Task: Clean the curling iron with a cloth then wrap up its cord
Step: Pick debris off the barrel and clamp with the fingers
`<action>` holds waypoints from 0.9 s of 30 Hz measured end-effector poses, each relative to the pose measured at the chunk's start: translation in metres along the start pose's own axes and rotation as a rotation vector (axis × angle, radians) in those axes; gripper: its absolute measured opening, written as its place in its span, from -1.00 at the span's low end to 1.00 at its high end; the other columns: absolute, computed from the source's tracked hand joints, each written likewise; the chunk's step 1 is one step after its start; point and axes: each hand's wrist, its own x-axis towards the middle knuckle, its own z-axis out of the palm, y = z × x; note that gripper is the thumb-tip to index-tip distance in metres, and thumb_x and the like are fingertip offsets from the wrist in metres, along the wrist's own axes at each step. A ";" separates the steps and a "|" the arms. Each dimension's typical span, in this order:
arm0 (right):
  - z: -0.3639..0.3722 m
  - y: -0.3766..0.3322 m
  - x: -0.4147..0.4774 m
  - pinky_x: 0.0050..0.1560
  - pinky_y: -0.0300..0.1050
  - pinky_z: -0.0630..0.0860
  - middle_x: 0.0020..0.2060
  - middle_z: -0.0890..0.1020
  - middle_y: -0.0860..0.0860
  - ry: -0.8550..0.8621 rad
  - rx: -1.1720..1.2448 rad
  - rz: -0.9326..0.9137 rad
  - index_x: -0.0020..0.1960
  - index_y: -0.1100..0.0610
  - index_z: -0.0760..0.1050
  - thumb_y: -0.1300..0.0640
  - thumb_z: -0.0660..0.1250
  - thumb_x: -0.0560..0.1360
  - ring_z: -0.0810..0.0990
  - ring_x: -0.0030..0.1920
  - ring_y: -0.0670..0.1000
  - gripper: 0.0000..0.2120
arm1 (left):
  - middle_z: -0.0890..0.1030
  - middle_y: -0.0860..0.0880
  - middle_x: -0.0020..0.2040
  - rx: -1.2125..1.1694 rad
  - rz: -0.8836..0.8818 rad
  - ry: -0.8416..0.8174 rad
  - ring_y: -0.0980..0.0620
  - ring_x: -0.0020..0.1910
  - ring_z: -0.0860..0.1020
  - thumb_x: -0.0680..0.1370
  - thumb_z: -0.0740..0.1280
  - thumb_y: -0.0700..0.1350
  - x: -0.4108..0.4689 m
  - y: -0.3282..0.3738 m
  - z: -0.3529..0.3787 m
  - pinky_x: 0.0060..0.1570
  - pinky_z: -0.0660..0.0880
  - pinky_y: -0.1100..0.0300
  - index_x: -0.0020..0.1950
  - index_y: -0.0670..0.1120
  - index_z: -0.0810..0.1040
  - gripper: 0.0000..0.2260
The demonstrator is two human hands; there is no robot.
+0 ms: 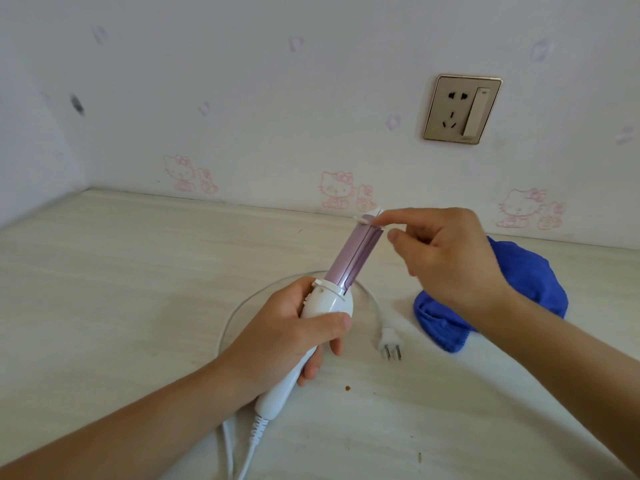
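Slip risk at iron (349, 258) tip
Left hand (277, 327) grips the iron's handle, barrel raised over the loose cord (239, 306) on the tabletop (104, 289); right hand (446, 258) pinches a swab (363, 220) at the tip, where hard pressure could snap it; cloth (540, 275) lies idle, right.

One curling iron (349, 252), one cloth (540, 271), one cotton swab (362, 221), one socket (450, 109), two hands (291, 327) (450, 261)

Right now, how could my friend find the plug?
Look at the pale table under the wall socket. The plug lies flat between the left hand and the blue cloth. It is the small white piece with metal prongs, ending the thin white cord.
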 end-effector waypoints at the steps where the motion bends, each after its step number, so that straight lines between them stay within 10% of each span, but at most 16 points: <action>1: -0.001 0.001 -0.001 -0.51 -0.05 0.36 -0.53 0.44 0.21 0.006 0.008 0.000 0.11 -0.03 0.73 0.32 0.35 0.59 0.37 -0.52 0.24 -0.69 | 0.69 -0.15 -0.24 0.002 -0.002 0.001 -0.02 -0.55 0.46 0.43 0.46 0.01 0.000 0.000 0.000 -0.54 0.39 0.21 0.03 0.10 0.60 -0.80; 4: 0.011 -0.007 -0.018 -0.50 -0.24 0.26 -0.59 0.34 -0.01 -0.085 0.032 -0.089 0.10 -0.05 0.74 0.35 0.35 0.56 0.24 -0.55 -0.11 -0.65 | 0.71 -0.17 -0.21 0.000 -0.007 0.015 -0.02 -0.55 0.45 0.42 0.46 -0.01 0.000 0.001 0.000 -0.53 0.38 0.21 -0.08 0.02 0.61 -0.88; 12: -0.001 0.001 0.000 -0.52 -0.01 0.40 -0.56 0.41 0.13 0.035 0.011 0.008 0.09 -0.15 0.71 0.30 0.34 0.59 0.36 -0.51 0.26 -0.64 | 0.76 -0.07 -0.04 -0.009 -0.042 -0.052 0.01 -0.53 0.44 0.44 0.40 -0.01 -0.003 0.003 -0.001 -0.53 0.37 0.22 0.11 0.08 0.58 -0.76; 15: 0.012 -0.006 -0.016 -0.52 -0.24 0.24 -0.58 0.32 -0.07 -0.054 0.044 -0.084 0.08 -0.14 0.73 0.36 0.34 0.56 0.23 -0.56 -0.09 -0.59 | 0.76 -0.10 0.03 -0.034 -0.023 -0.072 0.02 -0.55 0.43 0.45 0.38 -0.03 -0.002 0.003 -0.003 -0.51 0.37 0.22 0.17 0.07 0.56 -0.71; 23: -0.001 -0.006 -0.002 -0.57 -0.07 0.36 -0.55 0.47 0.17 0.035 0.022 0.000 0.13 -0.11 0.71 0.29 0.34 0.61 0.33 -0.58 0.11 -0.66 | 0.75 -0.15 0.09 -0.083 0.036 -0.153 0.06 -0.58 0.41 0.48 0.45 0.00 -0.002 0.001 -0.010 -0.49 0.37 0.23 0.26 -0.02 0.49 -0.63; 27: 0.014 -0.011 -0.020 -0.52 -0.27 0.26 -0.59 0.38 -0.01 -0.080 0.050 -0.084 0.13 -0.03 0.73 0.37 0.34 0.57 0.26 -0.57 -0.13 -0.64 | 0.75 -0.18 0.04 -0.083 0.037 -0.112 0.05 -0.59 0.40 0.51 0.40 -0.07 -0.001 0.001 -0.008 -0.50 0.35 0.23 0.25 -0.09 0.51 -0.67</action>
